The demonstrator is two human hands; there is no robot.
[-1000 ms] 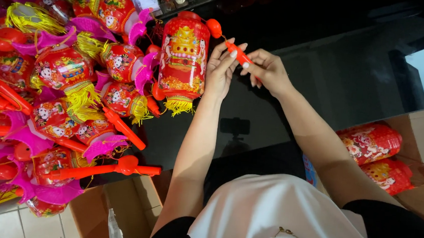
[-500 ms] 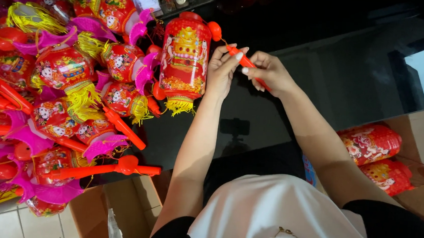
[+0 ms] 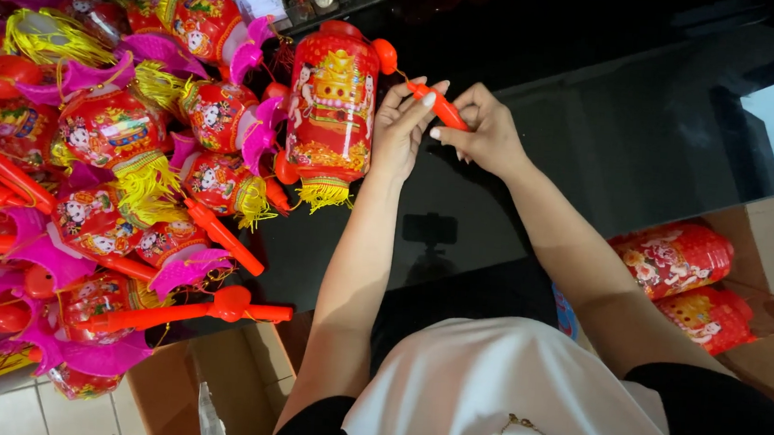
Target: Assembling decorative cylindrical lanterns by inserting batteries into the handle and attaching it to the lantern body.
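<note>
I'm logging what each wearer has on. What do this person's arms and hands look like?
Both forearms are bare, and the left hand and right hand wear no gloves, rings or watch that I can see. Short black sleeves cover the upper arms. Fingernails look pale and unpainted.
</note>
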